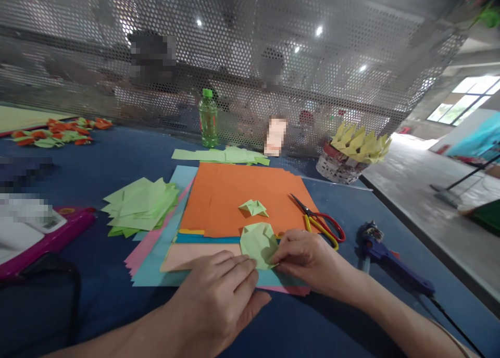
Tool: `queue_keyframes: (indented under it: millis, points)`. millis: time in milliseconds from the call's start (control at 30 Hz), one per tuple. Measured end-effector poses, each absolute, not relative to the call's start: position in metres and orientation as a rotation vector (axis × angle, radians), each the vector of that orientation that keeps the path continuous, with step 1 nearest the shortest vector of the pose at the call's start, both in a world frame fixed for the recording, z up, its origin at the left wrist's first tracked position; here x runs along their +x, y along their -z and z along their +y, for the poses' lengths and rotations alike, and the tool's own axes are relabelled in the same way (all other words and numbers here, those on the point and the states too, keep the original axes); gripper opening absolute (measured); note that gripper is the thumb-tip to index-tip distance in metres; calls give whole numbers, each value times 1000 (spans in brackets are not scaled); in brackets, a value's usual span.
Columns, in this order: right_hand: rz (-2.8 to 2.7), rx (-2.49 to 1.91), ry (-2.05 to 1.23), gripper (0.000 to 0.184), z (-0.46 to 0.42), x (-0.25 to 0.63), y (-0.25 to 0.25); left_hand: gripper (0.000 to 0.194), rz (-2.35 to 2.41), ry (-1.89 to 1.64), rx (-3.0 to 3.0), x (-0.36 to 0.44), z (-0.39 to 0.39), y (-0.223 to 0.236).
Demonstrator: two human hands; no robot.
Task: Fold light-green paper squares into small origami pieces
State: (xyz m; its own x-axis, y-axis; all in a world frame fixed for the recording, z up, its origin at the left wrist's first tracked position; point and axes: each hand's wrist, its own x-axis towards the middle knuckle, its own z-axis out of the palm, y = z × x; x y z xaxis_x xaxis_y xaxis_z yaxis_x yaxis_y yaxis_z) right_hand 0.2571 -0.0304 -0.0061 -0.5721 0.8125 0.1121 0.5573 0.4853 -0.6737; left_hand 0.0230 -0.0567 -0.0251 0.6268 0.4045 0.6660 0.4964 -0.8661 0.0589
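A light green folded paper piece [258, 243] lies on a stack of coloured paper sheets [234, 196], with orange on top. My left hand [219, 295] presses its fingertips together on the piece's lower left edge. My right hand [308, 259] pinches its right edge. Both hands hold the piece down against the stack. A smaller folded green piece [253, 208] sits on the orange sheet just beyond.
Red and yellow scissors [322, 223] lie right of the stack, with a blue glue gun [385, 259] farther right. Cut green squares [140, 207] pile at left. A green bottle [208, 119], green strips [222, 155], a paper-spiked basket [351, 157] and a perforated metal screen [234, 61] are behind.
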Motion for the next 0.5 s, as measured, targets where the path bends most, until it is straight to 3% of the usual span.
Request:
queue_keyframes:
  millis: [500]
  points:
    - [-2334,-1151,-788,5,-25,258,12,26,-692,1059,-2700,24,-56,32]
